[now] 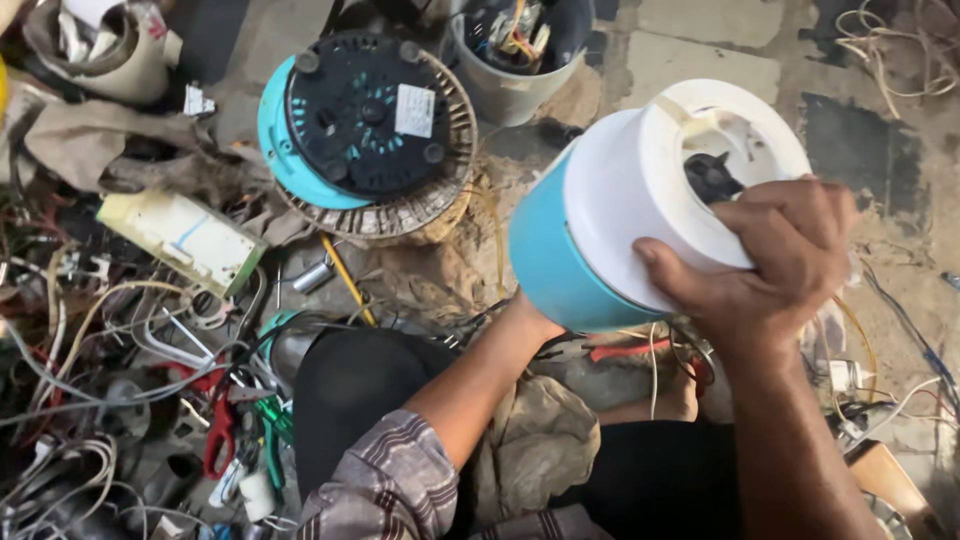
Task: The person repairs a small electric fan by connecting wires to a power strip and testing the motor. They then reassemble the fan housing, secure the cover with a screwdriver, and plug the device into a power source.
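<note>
A white and turquoise mixer-grinder body [620,210] is held tilted above the floor, its white top and black coupling facing up to the right. My right hand [775,270] grips its white upper rim, thumb across the side. My left hand [528,318] reaches under the turquoise base and is mostly hidden behind it. A second turquoise appliance base [365,115] with a black underside lies upturned on a wicker ring to the left.
A grey bucket [515,60] of parts stands at the back. Tangled wires [100,330], red-handled pliers [218,430] and green screwdrivers litter the left floor. A cream circuit box [185,240] lies left. Red pliers [625,350] lie below the body. My dark-trousered knee [350,400] is central.
</note>
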